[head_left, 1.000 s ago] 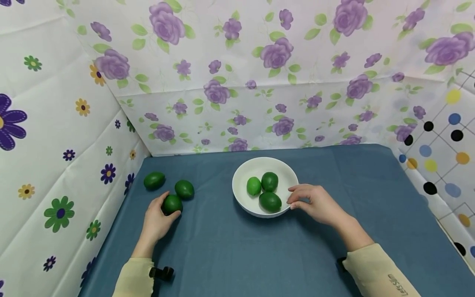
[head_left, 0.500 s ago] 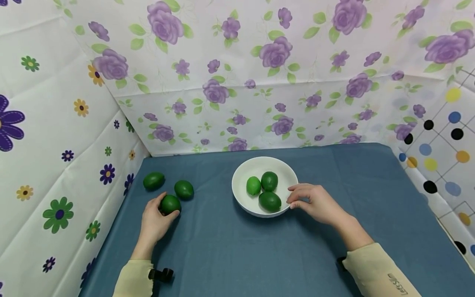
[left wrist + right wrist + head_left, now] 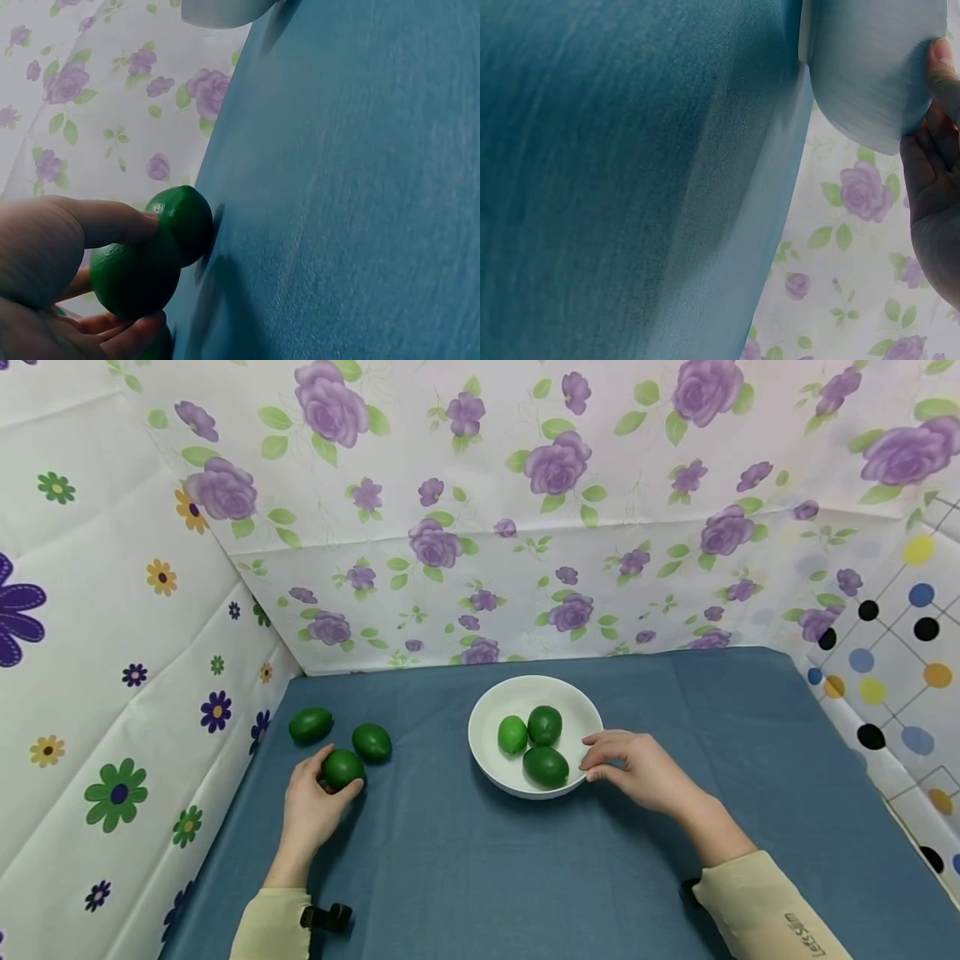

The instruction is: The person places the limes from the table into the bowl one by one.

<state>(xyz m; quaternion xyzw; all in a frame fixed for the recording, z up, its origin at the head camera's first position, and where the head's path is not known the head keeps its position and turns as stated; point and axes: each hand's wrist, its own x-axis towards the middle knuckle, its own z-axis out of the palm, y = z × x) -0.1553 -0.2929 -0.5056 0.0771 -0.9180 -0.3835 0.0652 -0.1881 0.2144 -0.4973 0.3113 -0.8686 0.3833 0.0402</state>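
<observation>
In the head view my left hand (image 3: 309, 806) holds a dark green lime (image 3: 342, 770) between thumb and fingers, at the left of the table. The left wrist view shows this held lime (image 3: 135, 276) with the thumb across its top side; whether it touches the cloth I cannot tell. Two more dark green limes lie just beyond, one (image 3: 372, 743) close by and one (image 3: 311, 725) farther left. At centre stands a white bowl (image 3: 491, 760) with two dark limes (image 3: 546, 767) and a smaller, lighter one (image 3: 513, 735) inside. My right hand (image 3: 645, 772) pinches the bowl's right rim.
A blue cloth (image 3: 480, 877) covers the table. Behind it hangs a white sheet with purple roses (image 3: 435, 543). Flowered cloth (image 3: 120, 793) closes off the left side, and dotted cloth (image 3: 892, 693) the right. A black strap piece (image 3: 327, 917) sits at the left cuff.
My left hand and the lime it holds have shifted slightly left. The right hand stays at the bowl's rim, and the bowl and other limes have not moved.
</observation>
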